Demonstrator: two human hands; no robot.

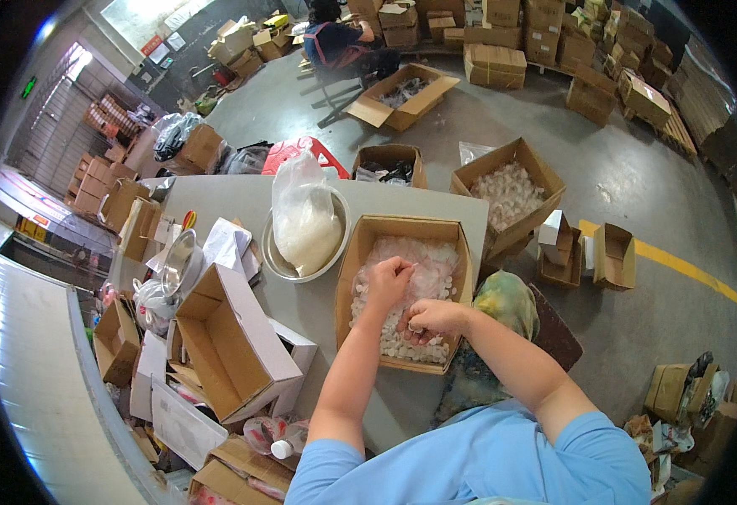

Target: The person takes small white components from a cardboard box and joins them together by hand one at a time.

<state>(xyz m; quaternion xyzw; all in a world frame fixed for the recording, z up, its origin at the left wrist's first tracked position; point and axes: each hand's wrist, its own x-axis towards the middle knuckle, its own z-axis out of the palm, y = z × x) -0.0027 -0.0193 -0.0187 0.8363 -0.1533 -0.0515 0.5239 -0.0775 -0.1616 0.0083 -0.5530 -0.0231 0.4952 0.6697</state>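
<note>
Both hands are over a cardboard box (406, 227) on the grey table, which holds many small white pieces (402, 348) and thin clear plastic (440, 269). My left hand (388, 284) is closed in a pinch above the middle of the box, against the plastic. What sits between its fingertips is too small to name. Nearer to me and to the right, my right hand (432, 320) has its fingers curled down over the white pieces. Its palm side is hidden, so whatever it grips does not show.
Left of the box, a metal bowl (341, 215) holds a clear bag of whitish material (305, 231). An open white carton (238, 345) lies farther left. Beyond the table's right edge stands a box of clear pieces (507, 195). Another person (339, 42) sits at the back among cartons.
</note>
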